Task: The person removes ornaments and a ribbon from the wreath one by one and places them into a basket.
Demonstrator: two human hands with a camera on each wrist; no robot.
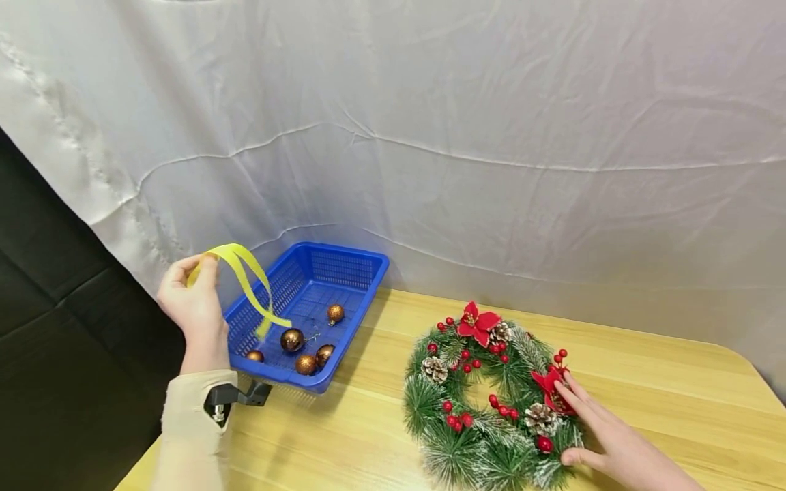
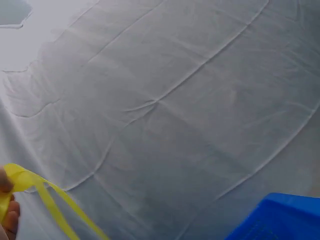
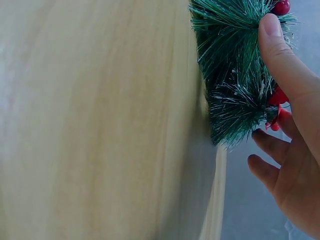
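My left hand [image 1: 195, 303] is raised over the left edge of the blue basket and pinches a yellow ribbon [image 1: 230, 252]. Two tails of the ribbon hang toward the basket. In the left wrist view the same ribbon [image 2: 24, 179] shows at lower left, beside curled fingertips. On the table lies a green wreath [image 1: 424, 402] with red flowers, red berries and frosted pine cones. My right hand [image 1: 608, 440] rests against its right side, thumb and fingers spread apart. From the right wrist, the thumb [image 3: 280, 57] touches the green needles near a red berry.
The blue plastic basket [image 1: 276, 374] stands at the table's back left. Several brown and copper baubles [image 1: 292, 339] lie in it. Behind the wooden table [image 1: 368, 423] hangs a grey-white cloth [image 1: 430, 204], with black fabric [image 1: 55, 327] at the left.
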